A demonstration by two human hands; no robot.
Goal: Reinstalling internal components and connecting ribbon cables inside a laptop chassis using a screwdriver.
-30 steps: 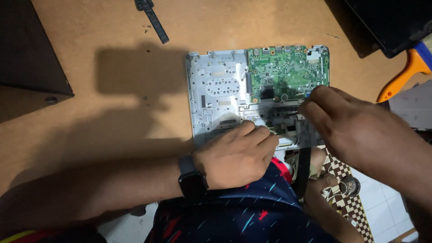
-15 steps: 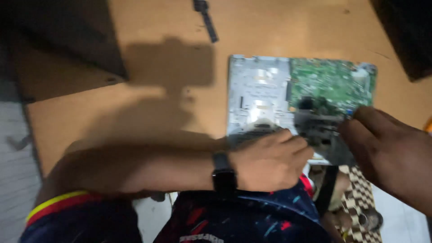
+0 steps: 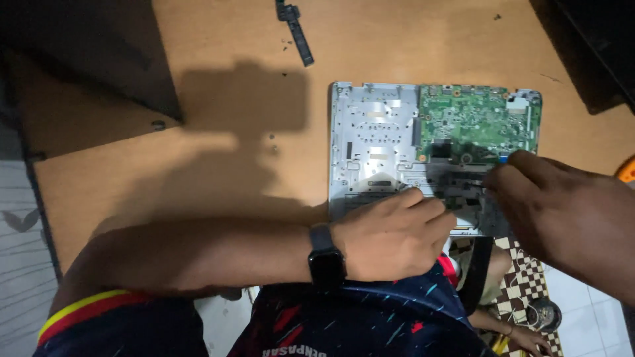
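Laptop base (image 3: 370, 145) lies opened on the counter (image 3: 218, 172), green board (image 3: 476, 122) still seated. Left hand (image 3: 393, 235) presses down with curled fingers; right hand (image 3: 562, 211) pinches something near the board's edge, can't tell what.

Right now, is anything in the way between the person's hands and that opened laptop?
Nothing visible. The left hand already rests on the opened laptop base at its near edge, and the right hand touches the dark part beside the green circuit board.

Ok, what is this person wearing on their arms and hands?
Both hands are bare, no gloves. The left hand has a black smartwatch with a dark band at the wrist, and a dark short sleeve with yellow and red trim higher up. The right hand shows nothing worn.
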